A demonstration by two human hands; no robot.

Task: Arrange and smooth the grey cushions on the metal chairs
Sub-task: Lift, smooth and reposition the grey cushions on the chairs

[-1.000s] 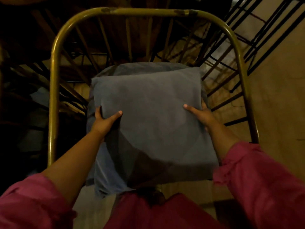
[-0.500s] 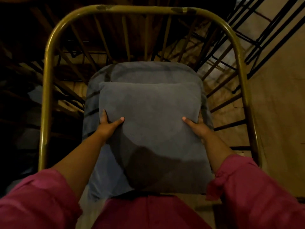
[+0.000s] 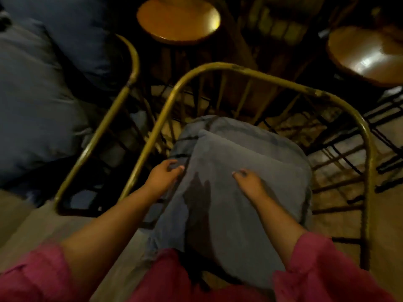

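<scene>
A grey cushion (image 3: 244, 171) lies on top of a second, lighter grey seat cushion (image 3: 229, 127) inside a gold metal chair frame (image 3: 246, 71). My left hand (image 3: 162, 175) is at the top cushion's left edge, fingers curled on the fabric of the cushion beneath. My right hand (image 3: 250, 182) rests flat on the top cushion near its middle, fingers apart. Pink sleeves cover both forearms at the bottom.
A second gold metal chair (image 3: 109, 118) stands to the left with dark grey cushions (image 3: 37, 101) piled on it. Two round wooden stools, one (image 3: 178, 18) at the top middle and one (image 3: 366, 55) at the top right, stand behind. Black metal bars (image 3: 349, 162) cross the right.
The view has swung left and tilted, showing the neighbouring chair and stools. My right hand left the cushion's right edge and now lies on its middle; my left hand slid to the left edge.
</scene>
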